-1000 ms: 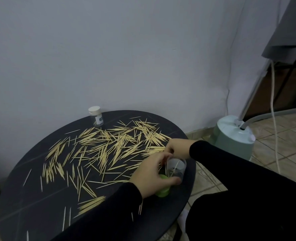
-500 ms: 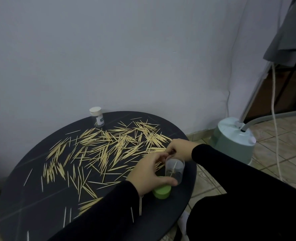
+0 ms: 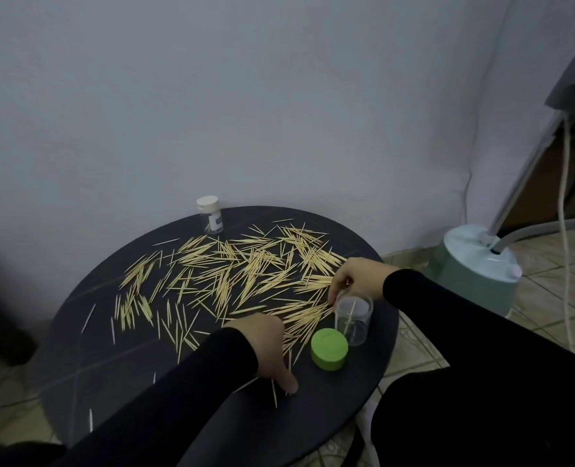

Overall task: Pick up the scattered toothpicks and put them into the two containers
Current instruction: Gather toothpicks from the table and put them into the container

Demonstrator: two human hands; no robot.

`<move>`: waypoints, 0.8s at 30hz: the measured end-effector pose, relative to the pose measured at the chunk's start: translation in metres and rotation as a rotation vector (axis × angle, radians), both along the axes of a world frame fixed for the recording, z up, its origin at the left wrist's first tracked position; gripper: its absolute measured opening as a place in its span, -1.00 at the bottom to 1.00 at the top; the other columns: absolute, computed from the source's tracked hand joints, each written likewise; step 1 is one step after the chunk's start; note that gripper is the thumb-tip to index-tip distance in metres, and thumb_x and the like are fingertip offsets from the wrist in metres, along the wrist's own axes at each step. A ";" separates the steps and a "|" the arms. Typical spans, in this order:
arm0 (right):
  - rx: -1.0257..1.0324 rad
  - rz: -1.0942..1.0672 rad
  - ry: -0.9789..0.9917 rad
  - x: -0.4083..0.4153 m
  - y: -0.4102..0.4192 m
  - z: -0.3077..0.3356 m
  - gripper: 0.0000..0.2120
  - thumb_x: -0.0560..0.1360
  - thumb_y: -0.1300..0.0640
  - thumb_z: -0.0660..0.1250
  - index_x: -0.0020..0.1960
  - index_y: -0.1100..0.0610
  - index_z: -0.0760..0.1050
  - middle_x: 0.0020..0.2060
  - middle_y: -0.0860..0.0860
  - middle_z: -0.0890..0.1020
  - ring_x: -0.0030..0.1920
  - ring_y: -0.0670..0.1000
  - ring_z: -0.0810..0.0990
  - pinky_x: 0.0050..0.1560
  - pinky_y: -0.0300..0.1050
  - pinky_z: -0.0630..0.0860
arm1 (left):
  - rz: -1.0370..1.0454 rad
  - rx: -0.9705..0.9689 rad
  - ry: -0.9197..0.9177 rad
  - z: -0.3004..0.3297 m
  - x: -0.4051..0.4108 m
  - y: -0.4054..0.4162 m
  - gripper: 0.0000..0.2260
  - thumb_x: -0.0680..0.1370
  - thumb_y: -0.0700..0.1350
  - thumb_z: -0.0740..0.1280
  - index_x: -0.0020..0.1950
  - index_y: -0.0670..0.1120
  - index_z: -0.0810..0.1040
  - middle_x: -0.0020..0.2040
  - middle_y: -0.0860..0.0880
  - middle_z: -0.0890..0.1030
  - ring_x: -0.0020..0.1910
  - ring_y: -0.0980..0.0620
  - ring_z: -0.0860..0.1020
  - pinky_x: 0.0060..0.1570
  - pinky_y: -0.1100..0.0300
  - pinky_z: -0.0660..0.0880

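Several pale toothpicks (image 3: 232,274) lie scattered over the round dark table (image 3: 117,358). A clear open container (image 3: 353,323) stands near the right edge with a toothpick upright inside. Its green lid (image 3: 329,349) lies just left of it. A small bottle with a white cap (image 3: 209,215) stands at the far edge. My right hand (image 3: 357,278) hovers over the clear container's rim, fingers pinched on a toothpick. My left hand (image 3: 269,352) is curled down at the near side, fingertips on a few loose toothpicks (image 3: 274,394); whether it grips them is hidden.
A pale green appliance base (image 3: 475,267) with a hose and a white cord stands on the tiled floor right of the table. A white wall runs close behind the table. My knees sit under the table's near right edge.
My left hand has let go of the clear container and moved down to the near toothpicks. The green lid is now uncovered. My right hand stays over the container.
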State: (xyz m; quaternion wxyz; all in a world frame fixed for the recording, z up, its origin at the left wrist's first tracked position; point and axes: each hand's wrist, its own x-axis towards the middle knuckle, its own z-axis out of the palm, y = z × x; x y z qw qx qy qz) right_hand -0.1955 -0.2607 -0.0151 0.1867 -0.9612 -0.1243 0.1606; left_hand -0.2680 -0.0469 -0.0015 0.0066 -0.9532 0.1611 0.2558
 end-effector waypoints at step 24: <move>0.025 0.223 -0.112 0.015 0.001 -0.004 -0.72 0.41 -0.04 0.47 0.11 -0.11 0.59 0.07 -0.14 0.49 0.12 -0.11 0.46 0.15 -0.15 0.46 | -0.036 -0.152 -0.347 -0.017 0.037 -0.006 -0.49 0.47 0.25 0.32 0.30 0.01 0.43 0.23 0.02 0.45 0.18 0.01 0.48 0.15 0.07 0.46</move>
